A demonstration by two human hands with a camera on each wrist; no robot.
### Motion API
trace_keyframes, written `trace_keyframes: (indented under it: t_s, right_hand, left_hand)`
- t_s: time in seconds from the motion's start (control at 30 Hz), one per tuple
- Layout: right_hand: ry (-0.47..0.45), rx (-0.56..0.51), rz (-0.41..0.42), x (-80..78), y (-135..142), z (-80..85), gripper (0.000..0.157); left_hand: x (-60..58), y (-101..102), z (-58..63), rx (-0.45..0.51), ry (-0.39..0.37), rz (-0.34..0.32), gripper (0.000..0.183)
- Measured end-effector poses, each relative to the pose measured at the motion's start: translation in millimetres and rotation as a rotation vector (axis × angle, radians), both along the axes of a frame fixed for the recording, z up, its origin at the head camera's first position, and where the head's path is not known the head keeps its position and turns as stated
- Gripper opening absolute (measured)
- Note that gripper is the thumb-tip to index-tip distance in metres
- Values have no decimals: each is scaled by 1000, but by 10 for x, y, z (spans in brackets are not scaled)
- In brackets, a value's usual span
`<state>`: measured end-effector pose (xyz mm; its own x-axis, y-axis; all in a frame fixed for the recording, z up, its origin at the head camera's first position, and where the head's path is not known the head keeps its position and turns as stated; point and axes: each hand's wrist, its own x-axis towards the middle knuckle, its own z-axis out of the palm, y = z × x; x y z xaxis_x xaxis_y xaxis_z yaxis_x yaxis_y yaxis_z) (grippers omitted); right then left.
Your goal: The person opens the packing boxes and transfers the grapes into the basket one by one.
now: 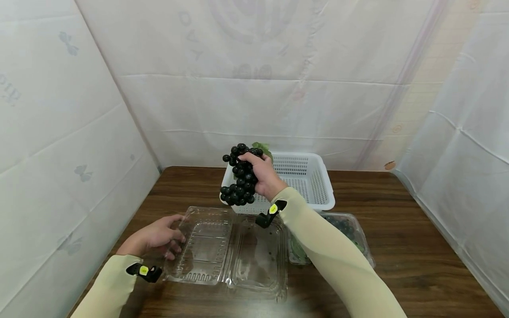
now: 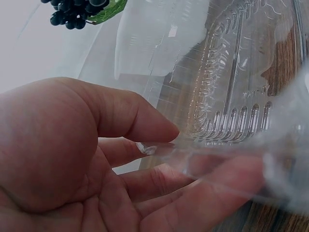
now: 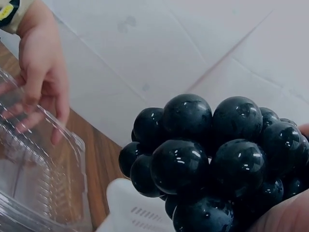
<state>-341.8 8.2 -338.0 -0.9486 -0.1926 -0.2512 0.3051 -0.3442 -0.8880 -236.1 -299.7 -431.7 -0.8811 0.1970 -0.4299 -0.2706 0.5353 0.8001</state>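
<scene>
My right hand (image 1: 263,173) grips a bunch of dark grapes (image 1: 240,189), raised over the left part of a white plastic basket (image 1: 324,185). In the right wrist view the round, glossy grapes (image 3: 181,166) fill the lower right. A green leaf (image 1: 260,145) shows behind the fingers. My left hand (image 1: 159,236) pinches the left edge of a clear plastic clamshell container (image 1: 207,247), thumb on one side and fingers beneath, as the left wrist view shows. The container lies spread with both halves side by side. Small dark specks dot its right half.
A second clear container (image 1: 359,234), with dark grapes and something green inside, sits to the right, partly hidden by my right forearm. Everything stands on a dark wooden table (image 1: 413,247). White sheets (image 1: 254,106) hang behind it and along both sides.
</scene>
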Motion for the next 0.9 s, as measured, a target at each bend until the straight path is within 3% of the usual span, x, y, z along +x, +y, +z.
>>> trace_keyframes:
  t_s: [0.53, 0.9]
  right_hand:
    - [-21, 40, -50, -383, 72, -201, 96]
    - [-52, 126, -55, -503, 74, -375, 102]
  left_hand:
    - [16, -15, -19, -15, 5, 15, 59]
    - [26, -11, -37, -14, 8, 25, 59]
